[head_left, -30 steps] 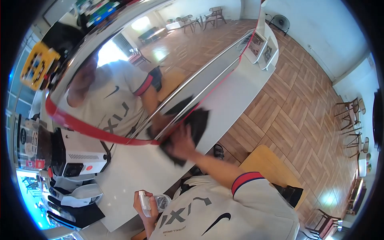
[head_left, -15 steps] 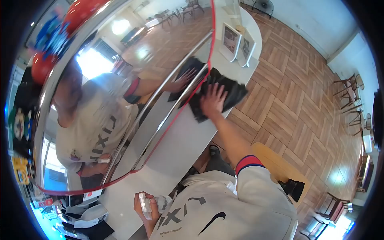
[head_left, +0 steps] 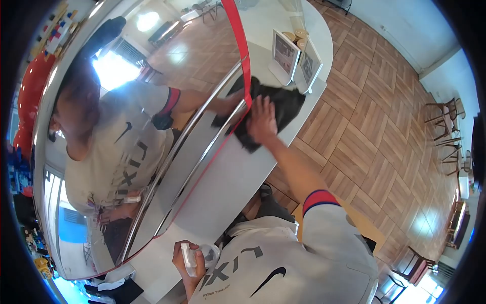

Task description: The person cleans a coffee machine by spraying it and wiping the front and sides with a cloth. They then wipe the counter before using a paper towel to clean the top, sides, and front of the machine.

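Note:
My right hand, fingers spread, presses flat on a crumpled black cloth that lies on the white counter. The cloth reaches the foot of a curved, mirror-like glass case with metal rails and a red edge strip. Low in the view, close to my shirt, my left hand is closed around a clear bottle with a white top. The case reflects both hands and the cloth.
Two framed cards stand on the counter beyond the cloth, with small jars by them. A wooden-topped table or bench is at my right side. Chairs line the far right wall.
My right hand has slid left on the cloth, toward the red-edged glass. The view has shifted, and the framed cards appear nearer. My left hand still holds the bottle.

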`<action>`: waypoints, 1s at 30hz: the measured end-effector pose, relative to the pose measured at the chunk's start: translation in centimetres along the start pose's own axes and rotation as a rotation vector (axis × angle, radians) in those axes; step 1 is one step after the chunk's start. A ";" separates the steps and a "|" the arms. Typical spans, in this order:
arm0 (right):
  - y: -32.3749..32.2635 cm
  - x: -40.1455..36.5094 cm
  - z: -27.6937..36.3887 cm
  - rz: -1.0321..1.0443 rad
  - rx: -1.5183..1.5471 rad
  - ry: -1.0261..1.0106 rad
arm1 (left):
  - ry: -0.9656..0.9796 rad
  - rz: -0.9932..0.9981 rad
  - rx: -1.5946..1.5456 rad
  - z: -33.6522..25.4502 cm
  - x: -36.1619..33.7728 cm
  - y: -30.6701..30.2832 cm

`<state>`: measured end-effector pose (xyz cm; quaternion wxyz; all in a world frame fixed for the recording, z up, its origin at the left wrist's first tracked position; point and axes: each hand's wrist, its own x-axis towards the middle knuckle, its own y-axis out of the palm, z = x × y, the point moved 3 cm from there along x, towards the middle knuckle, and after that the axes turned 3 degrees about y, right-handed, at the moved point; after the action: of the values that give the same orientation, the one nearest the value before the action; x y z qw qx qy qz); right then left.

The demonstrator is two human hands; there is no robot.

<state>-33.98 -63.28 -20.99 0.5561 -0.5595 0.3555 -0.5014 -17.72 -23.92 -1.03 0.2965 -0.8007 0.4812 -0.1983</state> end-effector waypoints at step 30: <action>-3.2 -17.1 7.7 0.253 0.171 -0.830 | 0.215 -0.005 -0.070 2.4 -3.6 -3.2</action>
<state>-31.33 -44.47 -19.79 0.7530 -0.6175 0.1251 -0.1899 -15.84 -18.88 -0.77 0.2145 -0.7858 0.5150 -0.2670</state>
